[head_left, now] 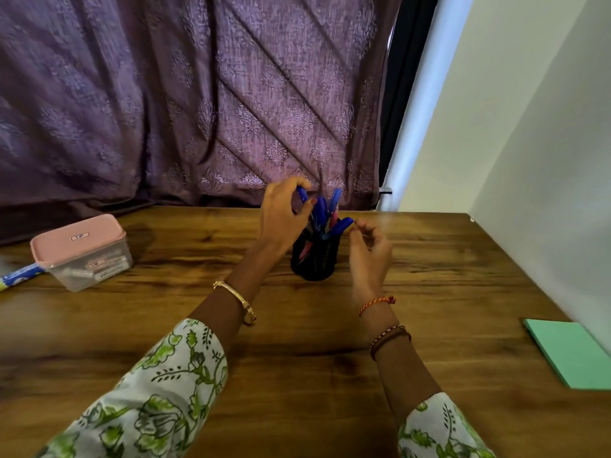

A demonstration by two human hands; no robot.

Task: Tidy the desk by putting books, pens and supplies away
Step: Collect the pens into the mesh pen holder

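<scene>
Fingers of left hand [284,209] pinching blue plastic pen [302,195] above black mesh pen cup [314,256] at back of wooden bench [231,325], probably to drop it in upright. Right hand [368,249] just beside, loosely curled, empty, likely ready to steady.

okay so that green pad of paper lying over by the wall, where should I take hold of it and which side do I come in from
Judging by its pose, grip the green pad by its near left edge, coming from the open desk side with the right hand. It lies flat close to the wall, so its far side looks cramped. Thumb on top, fingers slid underneath.
</scene>
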